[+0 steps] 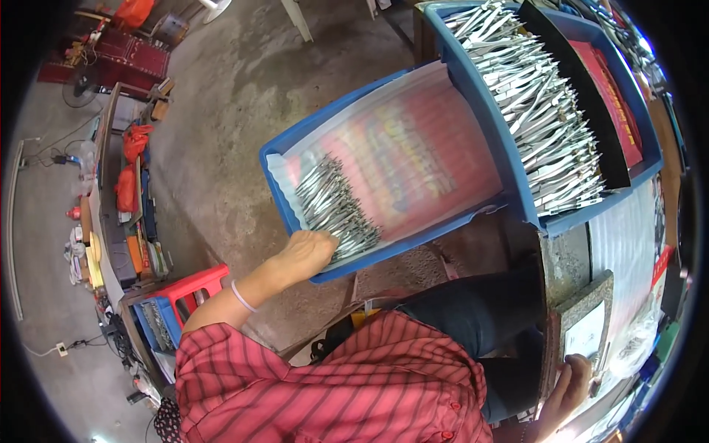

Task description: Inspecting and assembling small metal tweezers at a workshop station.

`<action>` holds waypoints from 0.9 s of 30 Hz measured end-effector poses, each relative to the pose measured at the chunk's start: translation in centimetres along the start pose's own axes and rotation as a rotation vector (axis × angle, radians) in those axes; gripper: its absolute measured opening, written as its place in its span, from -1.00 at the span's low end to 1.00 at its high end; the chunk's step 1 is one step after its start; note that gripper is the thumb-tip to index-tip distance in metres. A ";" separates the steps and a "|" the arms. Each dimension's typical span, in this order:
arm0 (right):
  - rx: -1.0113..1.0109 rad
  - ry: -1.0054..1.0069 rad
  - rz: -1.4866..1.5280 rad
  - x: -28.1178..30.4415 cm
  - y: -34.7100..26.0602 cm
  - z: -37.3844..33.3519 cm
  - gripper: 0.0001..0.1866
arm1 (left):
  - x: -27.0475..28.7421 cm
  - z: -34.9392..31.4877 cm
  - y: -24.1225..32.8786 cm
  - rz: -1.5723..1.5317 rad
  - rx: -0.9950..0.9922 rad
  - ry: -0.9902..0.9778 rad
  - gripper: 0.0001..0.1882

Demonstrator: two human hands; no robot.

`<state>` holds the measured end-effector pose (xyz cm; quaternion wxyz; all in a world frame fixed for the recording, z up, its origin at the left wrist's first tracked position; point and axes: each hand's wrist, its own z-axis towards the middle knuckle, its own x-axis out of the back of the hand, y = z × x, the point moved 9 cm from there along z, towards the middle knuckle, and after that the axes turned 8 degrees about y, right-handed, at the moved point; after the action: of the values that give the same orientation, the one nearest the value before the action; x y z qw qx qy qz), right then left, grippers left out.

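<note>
My left hand [313,249] is closed at the near left corner of a blue tray [277,188], against the end of a packed row of small silver plier-like tools [332,207]. Its fingertips are hidden, so anything pinched in them does not show. Red printed sheeting under a clear plastic layer [421,148] lines the tray. Far to the right, my right hand [571,385] has its fingers bent beside a grey speckled block [602,295] with a white sheet [585,332] on it. What those fingers hold, if anything, I cannot make out.
A deeper blue bin [484,111] at the upper right holds many silver plier-like tools [535,111] and a black divider [583,96]. Clear plastic wrap [635,332] lies on the right-hand bench. At left stand a red stool [199,284] and a cluttered shelf [111,199].
</note>
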<state>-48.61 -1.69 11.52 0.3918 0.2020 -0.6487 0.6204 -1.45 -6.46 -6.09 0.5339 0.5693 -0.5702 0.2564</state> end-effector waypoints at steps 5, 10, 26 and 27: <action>-0.015 0.012 0.047 1.0 0.1 -0.5 -0.85 | 0.4 -0.6 1.4 0.085 -0.060 0.028 -0.94; 0.007 0.224 -0.094 6.8 -1.0 -2.4 -0.85 | -0.7 2.7 2.9 0.209 -0.199 -0.058 -0.91; -0.332 0.469 -0.039 13.5 15.9 -9.5 -0.78 | 0.2 3.6 0.7 0.029 0.092 0.050 -0.86; -0.312 0.445 -0.062 13.4 16.6 -9.3 -0.78 | 0.5 3.4 1.3 0.037 0.113 0.044 -0.86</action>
<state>-66.82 12.77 10.27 0.5699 0.0179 -0.6280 0.5296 -3.60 -9.39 -6.21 0.5085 0.5823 -0.5531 0.3105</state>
